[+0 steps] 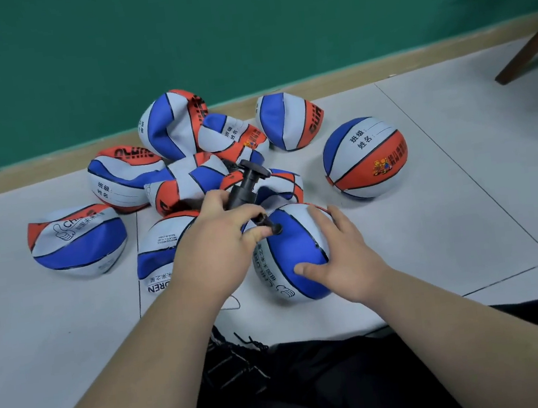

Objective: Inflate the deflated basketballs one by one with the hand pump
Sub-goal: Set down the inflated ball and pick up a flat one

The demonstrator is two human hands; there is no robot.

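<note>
The pump (242,191) looks like black plastic, smooth with a dull sheen. The nearest ball (291,251) has a smooth, matt skin like rubber or synthetic leather, with printed panels. The flat balls (77,240) show the same skin, creased and folded. The round ball (364,157) looks taut and faintly shiny. The floor (432,235) is pale, smooth tile with thin dark joints. The wall (174,30) is matt green. The skirting (379,68) looks like light wood, the chair leg (528,50) like dark brown wood. The trousers (348,379) are matt black cloth.

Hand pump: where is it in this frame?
Head view, centre: the left hand grips the pump, its tip against the ball under the right hand, the deflated pile just behind.
</note>
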